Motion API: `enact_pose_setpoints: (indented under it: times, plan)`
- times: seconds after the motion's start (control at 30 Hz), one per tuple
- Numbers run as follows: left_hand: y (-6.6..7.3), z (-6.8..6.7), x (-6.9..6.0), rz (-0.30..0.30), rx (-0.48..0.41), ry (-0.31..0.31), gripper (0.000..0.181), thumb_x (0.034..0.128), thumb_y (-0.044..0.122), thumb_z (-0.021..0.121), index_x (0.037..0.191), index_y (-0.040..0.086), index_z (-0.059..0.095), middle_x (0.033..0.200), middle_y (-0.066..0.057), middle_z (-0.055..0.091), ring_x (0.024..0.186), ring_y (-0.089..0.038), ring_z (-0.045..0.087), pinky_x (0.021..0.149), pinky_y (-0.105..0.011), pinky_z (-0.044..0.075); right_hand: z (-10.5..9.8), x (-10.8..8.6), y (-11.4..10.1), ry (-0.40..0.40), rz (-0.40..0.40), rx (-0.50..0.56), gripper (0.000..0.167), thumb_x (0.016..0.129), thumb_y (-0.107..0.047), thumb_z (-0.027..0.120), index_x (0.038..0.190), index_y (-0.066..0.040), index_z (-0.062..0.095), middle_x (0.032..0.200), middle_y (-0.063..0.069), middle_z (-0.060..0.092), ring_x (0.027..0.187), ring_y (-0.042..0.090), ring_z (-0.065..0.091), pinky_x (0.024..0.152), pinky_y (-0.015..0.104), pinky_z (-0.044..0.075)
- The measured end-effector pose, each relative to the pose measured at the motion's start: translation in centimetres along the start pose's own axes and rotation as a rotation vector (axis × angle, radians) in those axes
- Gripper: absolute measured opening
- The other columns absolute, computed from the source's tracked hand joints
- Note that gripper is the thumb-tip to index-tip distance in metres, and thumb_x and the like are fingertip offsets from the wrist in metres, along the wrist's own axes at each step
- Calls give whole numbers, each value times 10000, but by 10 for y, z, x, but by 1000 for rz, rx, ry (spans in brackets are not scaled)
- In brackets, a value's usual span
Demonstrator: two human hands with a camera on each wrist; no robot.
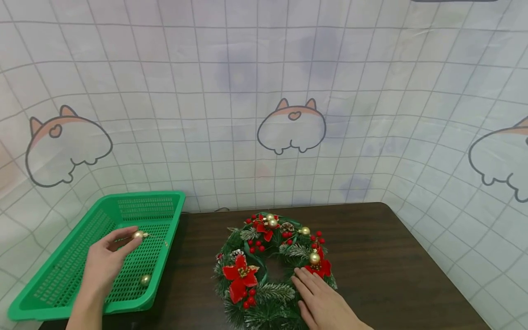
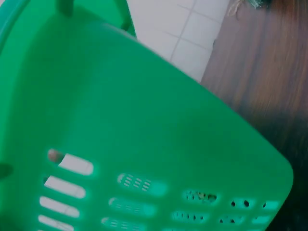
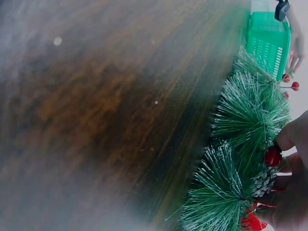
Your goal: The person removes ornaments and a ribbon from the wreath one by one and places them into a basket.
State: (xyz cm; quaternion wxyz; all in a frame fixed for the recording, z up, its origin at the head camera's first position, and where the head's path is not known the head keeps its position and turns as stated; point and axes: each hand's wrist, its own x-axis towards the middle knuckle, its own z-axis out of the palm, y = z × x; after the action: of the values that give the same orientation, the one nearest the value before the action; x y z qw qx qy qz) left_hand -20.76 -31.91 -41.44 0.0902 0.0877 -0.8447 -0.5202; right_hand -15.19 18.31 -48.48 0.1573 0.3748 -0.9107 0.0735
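gold bauble [image 1: 138, 234] pinched in left hand [image 1: 106, 259] over green basket [image 1: 142, 195], eight o'clock
wreath [image 1: 277, 291], six o'clock, is touched by straight-fingered right hand [image 1: 323, 299]; bench [image 1: 379, 256] is seen to its edge [image 1: 433, 263] at four o'clock.

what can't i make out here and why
Head: part of the wreath, covered by the right grip.
Head: wreath's near end, cut by bottom edge.
Left wrist: pinched gold ball, unseen; green basket fills most of the view.
Right wrist: rest of that grip, cut off by right edge.
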Motion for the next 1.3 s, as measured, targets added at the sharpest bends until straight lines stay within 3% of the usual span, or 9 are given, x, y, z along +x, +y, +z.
enact_pose_setpoints:
  times: [0.17,0.3,0.4,0.63,0.83,1.0,1.3]
  plan:
    - [-6,-6,0,-32,-20,-1,614,949,524,700,1433,160,598,1152,242,620,1016,112,539,1053,-549,424,0,0,0,-5,2,2,451,1059,-270,592,1411,12,593,1463,184,550,1341,319,530,1020,462,516]
    - [-10,-11,-1,-49,-13,1,623,946,538,694,1436,165,594,1141,247,618,1007,113,529,1049,-585,419,0,0,0,-11,4,9,451,1058,-268,593,1412,12,592,1463,184,550,1339,320,532,1019,465,516]
    - [-11,-13,-2,-52,11,4,629,945,548,690,1441,173,590,1152,250,610,1016,119,520,1009,-517,450,0,1,0,-4,0,6,447,1057,-264,595,1409,12,595,1462,187,550,1339,317,532,1017,467,518]
    - [-11,-15,-2,-8,81,-13,656,955,536,689,1439,108,577,1176,240,578,1010,117,512,812,-210,478,0,1,0,9,-11,-7,446,1050,-259,606,1401,15,600,1454,190,556,1334,316,538,1008,466,524]
    - [-12,-16,-2,21,102,-39,667,978,533,657,1448,70,556,1185,211,578,1009,118,494,839,-289,489,-1,1,-1,-15,14,14,450,1053,-265,598,1410,10,594,1461,183,551,1341,320,529,1021,469,514]
    - [-11,-17,-3,33,108,-46,666,974,544,655,1440,77,565,1176,227,571,1007,122,505,785,-194,487,0,0,0,1,1,-1,450,1046,-260,612,1403,13,599,1452,184,558,1330,317,540,1012,465,521]
    - [-8,-12,-3,48,75,-84,661,985,510,660,1455,61,544,1235,162,595,1019,123,483,974,-538,442,1,1,2,16,-40,16,444,1025,-217,633,1395,26,600,1442,193,562,1322,326,544,998,464,532]
